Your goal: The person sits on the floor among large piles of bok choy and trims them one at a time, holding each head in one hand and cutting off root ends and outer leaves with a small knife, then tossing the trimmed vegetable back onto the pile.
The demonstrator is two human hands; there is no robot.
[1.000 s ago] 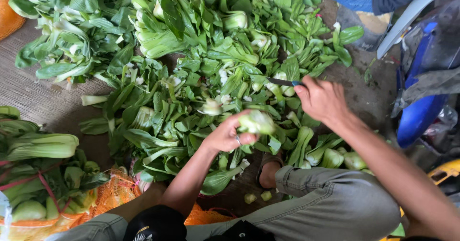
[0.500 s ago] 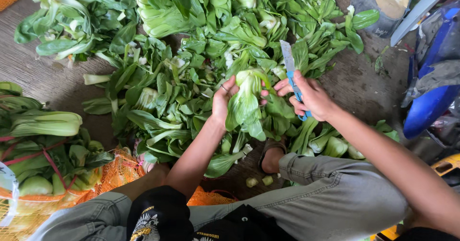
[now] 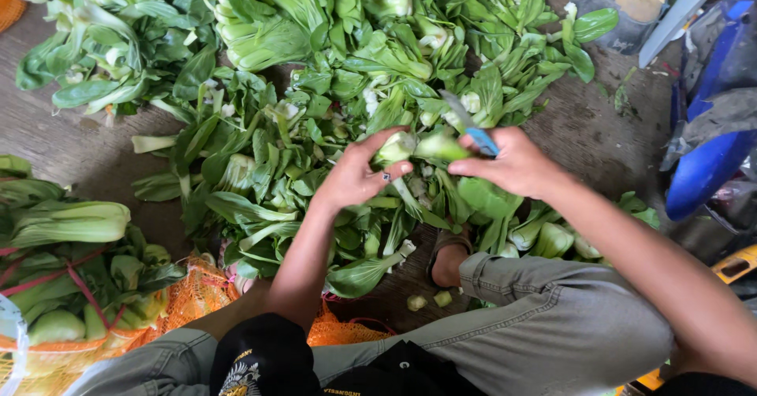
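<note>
Veg pile ahead, net bag left (full), scooter right

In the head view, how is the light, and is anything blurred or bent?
Head view: soft, even daylight, no hard shadows or glare; the greens are sharp; the knife in the right hand is slightly smeared; the left hand is clear; a wide lens bends the edges.

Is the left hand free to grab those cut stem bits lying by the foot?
Probably not yet: the left hand grips a bok choy, though the stem bits lie uncovered.
</note>
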